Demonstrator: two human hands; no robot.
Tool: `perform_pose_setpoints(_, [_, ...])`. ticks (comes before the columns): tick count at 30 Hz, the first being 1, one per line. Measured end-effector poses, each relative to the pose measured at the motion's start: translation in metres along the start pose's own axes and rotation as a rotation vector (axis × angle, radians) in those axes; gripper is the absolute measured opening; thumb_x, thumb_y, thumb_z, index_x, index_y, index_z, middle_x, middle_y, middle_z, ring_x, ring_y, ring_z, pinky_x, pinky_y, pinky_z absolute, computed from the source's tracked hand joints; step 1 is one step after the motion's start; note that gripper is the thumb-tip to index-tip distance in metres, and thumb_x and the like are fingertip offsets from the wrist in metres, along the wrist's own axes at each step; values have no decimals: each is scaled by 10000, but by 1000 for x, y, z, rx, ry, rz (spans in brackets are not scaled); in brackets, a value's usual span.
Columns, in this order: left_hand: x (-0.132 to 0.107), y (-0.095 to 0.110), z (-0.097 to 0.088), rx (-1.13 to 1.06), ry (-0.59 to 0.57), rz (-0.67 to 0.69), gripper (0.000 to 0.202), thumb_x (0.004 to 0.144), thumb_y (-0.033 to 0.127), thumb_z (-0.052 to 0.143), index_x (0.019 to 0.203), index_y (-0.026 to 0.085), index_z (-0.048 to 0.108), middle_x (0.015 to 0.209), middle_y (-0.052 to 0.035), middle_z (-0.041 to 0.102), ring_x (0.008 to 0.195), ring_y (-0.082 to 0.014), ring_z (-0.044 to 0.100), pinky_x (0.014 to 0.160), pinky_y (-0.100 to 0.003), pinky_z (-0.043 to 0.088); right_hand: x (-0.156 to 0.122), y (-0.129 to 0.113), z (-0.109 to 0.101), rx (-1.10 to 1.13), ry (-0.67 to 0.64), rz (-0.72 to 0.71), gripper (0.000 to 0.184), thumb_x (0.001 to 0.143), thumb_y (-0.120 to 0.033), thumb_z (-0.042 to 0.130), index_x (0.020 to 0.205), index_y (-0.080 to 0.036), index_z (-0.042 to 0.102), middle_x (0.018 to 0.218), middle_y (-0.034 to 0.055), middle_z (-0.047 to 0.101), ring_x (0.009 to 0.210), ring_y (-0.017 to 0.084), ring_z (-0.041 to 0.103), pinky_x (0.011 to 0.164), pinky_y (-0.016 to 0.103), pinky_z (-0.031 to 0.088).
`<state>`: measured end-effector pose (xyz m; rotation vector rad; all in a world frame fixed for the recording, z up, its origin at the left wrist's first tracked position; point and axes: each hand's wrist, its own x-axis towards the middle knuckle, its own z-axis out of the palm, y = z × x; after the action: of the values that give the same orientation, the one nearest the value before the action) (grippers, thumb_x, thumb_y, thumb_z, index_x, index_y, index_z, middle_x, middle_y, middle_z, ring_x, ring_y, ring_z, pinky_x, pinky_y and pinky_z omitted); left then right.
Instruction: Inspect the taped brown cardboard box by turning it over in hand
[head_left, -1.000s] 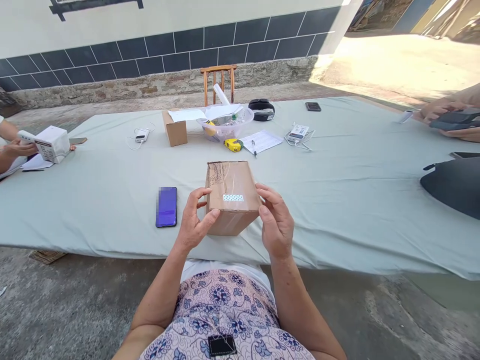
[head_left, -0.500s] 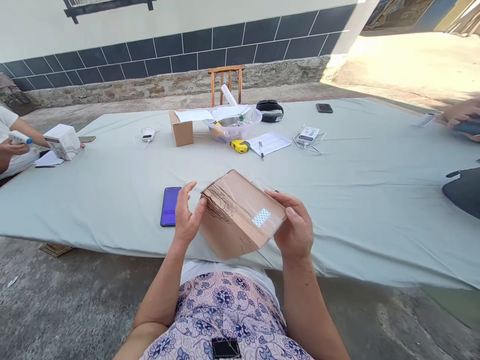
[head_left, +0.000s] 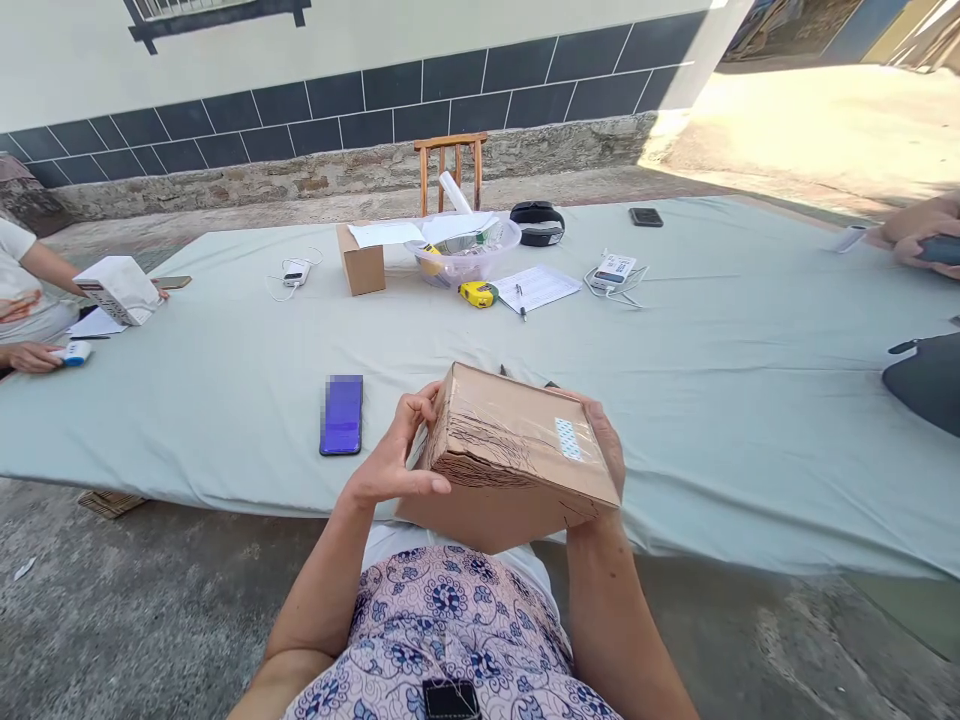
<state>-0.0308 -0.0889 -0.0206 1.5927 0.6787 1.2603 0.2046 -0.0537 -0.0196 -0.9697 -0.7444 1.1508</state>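
Observation:
A brown cardboard box (head_left: 517, 430) is held tilted at the table's front edge, in front of my body. Dark scribbled lines run along its left and near edges, and a blue-and-white checked sticker (head_left: 572, 440) is on its top face. My left hand (head_left: 401, 450) grips the box's left end, thumb along the near side and fingers at the far corner. On the right end, my right hand (head_left: 607, 450) holds it from behind, its fingers mostly hidden by the box. A phone (head_left: 342, 415) with a purple screen lies left of my left hand. Behind the box a dark pen tip (head_left: 503, 370) shows.
Across the pale cloth-covered table (head_left: 720, 420) stand a small carton (head_left: 365, 268), a plastic basket (head_left: 465, 262), a yellow tape measure (head_left: 478, 293) and a paper sheet (head_left: 544, 288). A person at left has a white box (head_left: 124, 290); another person's hands (head_left: 926, 240) are at right.
The box has turned and moved slightly right and lower, its scribbled side now facing me more. My left hand has closed around its left end. The person at left lowered a white-and-blue object.

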Motion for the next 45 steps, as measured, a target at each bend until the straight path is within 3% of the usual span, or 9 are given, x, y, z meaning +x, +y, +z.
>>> perform_pose_setpoints(4, [0, -3, 5, 68, 95, -1, 708, 708, 562, 903, 1148, 280, 426, 1606, -152, 438, 1471, -360, 444, 1197, -499, 337, 1, 1, -1, 16, -16, -9, 471, 851, -682, 702, 1027, -250, 766, 908, 35, 757, 826, 251, 707, 754, 393, 568])
perform_pose_setpoints(10, [6, -9, 12, 32, 407, 65, 747, 666, 620, 904, 1117, 278, 416, 1512, -144, 510, 1369, -337, 537, 1117, -469, 414, 5, 8, -10, 61, -197, -151, 783, 767, -886, 656, 1338, -351, 669, 1369, 61, 729, 1293, 364, 672, 1072, 557, 548])
perform_pose_setpoints(15, [8, -12, 13, 81, 419, 125, 748, 668, 575, 930, 1100, 281, 395, 1495, -147, 502, 1396, -326, 521, 1109, -465, 431, 2, 9, -14, -65, -399, -249, 836, 790, -871, 655, 1453, -365, 615, 1573, 70, 601, 1505, 397, 500, 1207, 598, 448])
perform_pose_setpoints(19, [8, -15, 11, 109, 374, 135, 760, 667, 597, 927, 1101, 279, 389, 1520, -162, 475, 1426, -340, 505, 1105, -473, 447, 0, 12, -15, -126, -343, -322, 663, 902, -747, 636, 1417, -331, 652, 1558, 77, 611, 1514, 378, 485, 1260, 611, 368])
perform_pose_setpoints(28, [9, -15, 10, 87, 340, 156, 738, 643, 598, 932, 1073, 265, 433, 1470, -137, 533, 1351, -315, 557, 1093, -458, 459, -2, 8, -12, -65, -250, -352, 619, 849, -741, 704, 1306, -323, 701, 1375, 75, 721, 1320, 359, 643, 1125, 568, 511])
perform_pose_setpoints(31, [8, -11, 10, -16, 414, 80, 697, 650, 594, 925, 1056, 263, 464, 1342, -98, 623, 1212, -277, 630, 1018, -419, 501, -4, 6, -11, -106, -315, -289, 660, 849, -744, 704, 1358, -324, 682, 1440, 88, 695, 1364, 367, 621, 1130, 552, 510])
perform_pose_setpoints(35, [9, -5, 11, -217, 608, 16, 619, 695, 606, 888, 1058, 258, 528, 1073, -43, 711, 987, -239, 707, 895, -385, 558, -5, 7, -12, -207, -475, -292, 635, 879, -676, 726, 1420, -352, 656, 1544, 74, 627, 1433, 351, 567, 1115, 513, 524])
perform_pose_setpoints(39, [12, 2, 8, -395, 792, -46, 498, 784, 591, 818, 1056, 224, 622, 1058, -57, 763, 1068, -261, 741, 1004, -419, 557, -4, 7, -13, -365, -644, -292, 622, 907, -654, 710, 1468, -400, 618, 1636, 45, 533, 1555, 342, 431, 1166, 514, 479])
perform_pose_setpoints(45, [13, 16, 3, -506, 859, -63, 549, 867, 655, 701, 1147, 185, 754, 1212, -113, 794, 1205, -329, 722, 1080, -456, 557, -6, 2, -13, -504, -783, -199, 760, 858, -702, 734, 1532, -400, 557, 1719, 64, 413, 1627, 383, 299, 1245, 600, 391])
